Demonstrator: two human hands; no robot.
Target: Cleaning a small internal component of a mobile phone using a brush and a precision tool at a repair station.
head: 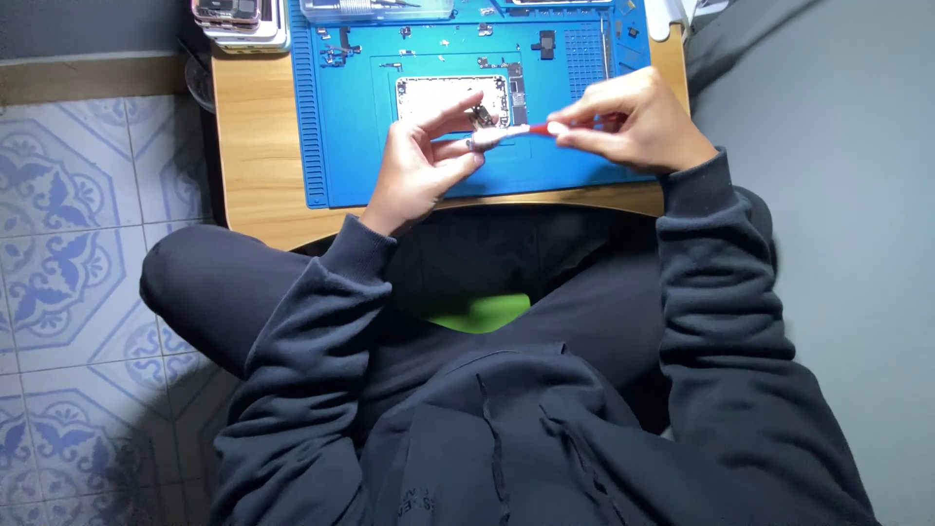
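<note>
My left hand (421, 161) pinches a small dark part (480, 114) between thumb and forefinger, just above the blue work mat (341, 146). My right hand (633, 122) grips the red handle of a thin screwdriver (516, 131), whose pale tip end meets the fingers of my left hand. Behind both hands an opened phone body (438, 93) lies flat on the mat, its pale inside facing up.
The mat covers a small wooden table (255, 146). Small screws and parts (545, 44) lie scattered on the mat's far side, with a clear tray (375, 10) at its back edge. Stacked phones (239, 19) sit at the far left corner. Patterned floor tiles (88, 224) lie to the left.
</note>
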